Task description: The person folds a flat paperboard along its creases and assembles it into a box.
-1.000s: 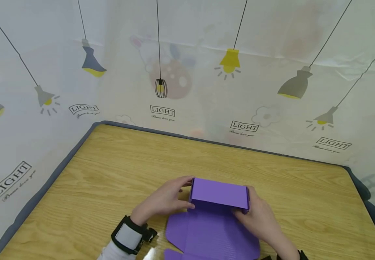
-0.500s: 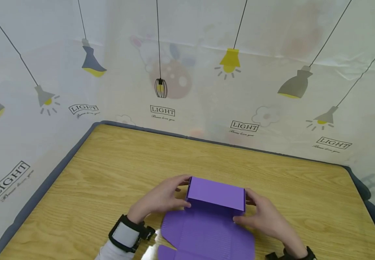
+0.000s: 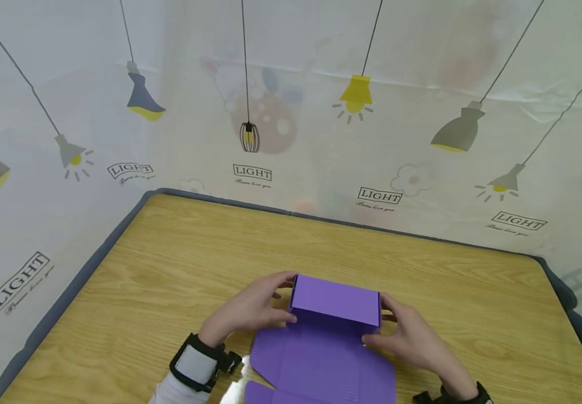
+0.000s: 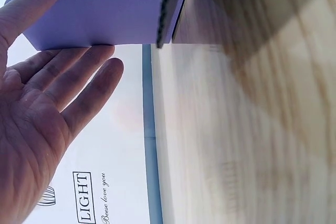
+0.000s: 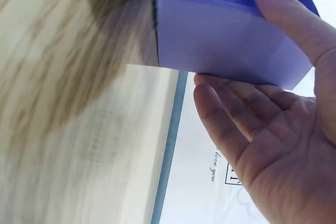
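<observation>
A purple cardboard mailer box (image 3: 335, 300) stands on the wooden table, its lid (image 3: 328, 362) folded out flat toward the person with the side flaps spread. At the box's left end, my left hand (image 3: 248, 306) has its thumb at the front edge and its fingers at the back wall. My right hand (image 3: 417, 336) spans the right end likewise. In the left wrist view, the fingertips (image 4: 105, 51) meet the lower edge of the box wall. The right wrist view shows the thumb (image 5: 286, 11) over the open side of the box and the fingers along the wall.
A wood-grain table (image 3: 210, 241) with a dark grey edge spreads around the box. Behind and to the left hangs a pale sheet (image 3: 311, 112) printed with lamps. Black straps with camera mounts circle both wrists, such as the left strap (image 3: 197, 363).
Compared with a second ago, the box and its lid sit slightly farther left. The right hand has loosened its reach and moved a little right and down. Little differs from half a second ago.
</observation>
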A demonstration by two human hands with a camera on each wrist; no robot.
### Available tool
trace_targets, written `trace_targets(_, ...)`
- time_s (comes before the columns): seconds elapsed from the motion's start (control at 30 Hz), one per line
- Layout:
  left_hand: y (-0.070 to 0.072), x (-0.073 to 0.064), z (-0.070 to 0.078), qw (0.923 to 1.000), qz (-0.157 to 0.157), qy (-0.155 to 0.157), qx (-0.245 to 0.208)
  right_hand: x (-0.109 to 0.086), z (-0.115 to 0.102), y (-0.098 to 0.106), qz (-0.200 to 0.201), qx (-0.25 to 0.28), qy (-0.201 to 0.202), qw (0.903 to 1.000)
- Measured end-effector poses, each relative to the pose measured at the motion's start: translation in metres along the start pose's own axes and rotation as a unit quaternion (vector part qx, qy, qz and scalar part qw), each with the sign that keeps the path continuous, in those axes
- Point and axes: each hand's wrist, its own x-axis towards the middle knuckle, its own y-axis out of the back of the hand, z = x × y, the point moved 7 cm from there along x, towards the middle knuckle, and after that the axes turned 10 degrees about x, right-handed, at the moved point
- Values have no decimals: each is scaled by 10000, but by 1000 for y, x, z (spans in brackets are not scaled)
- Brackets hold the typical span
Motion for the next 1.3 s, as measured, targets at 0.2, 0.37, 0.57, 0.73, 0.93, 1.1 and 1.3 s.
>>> trace_targets(0.2, 0, 1, -1, 10000, 39, 78, -47, 0, 1, 0, -23, 168, -150, 9997)
trace_targets(0.37, 2, 1, -5, 9996, 159, 225, -74, 0, -1, 1, 46, 265, -114, 9996)
trace_targets(0.57, 6, 2, -11, 9986, 355, 398, -61, -4, 7, 6, 117, 118, -299, 9994)
trace_targets(0.73, 11, 0, -14, 9969, 558, 538, -109, -7, 17, 7, -122, 177, -610, 9979)
trace_targets(0.93, 14, -1, -18, 9940, 794, 738, -142, -8, 23, 6, -368, 310, -835, 9953)
trace_targets(1.1, 16, -2, -18, 9910, 963, 921, -131, -7, 25, 7, -341, 329, -927, 9946)
trace_targets(1.3, 18, -1, -19, 9880, 1172, 996, -127, -8, 26, 7, -176, 219, -779, 9966)
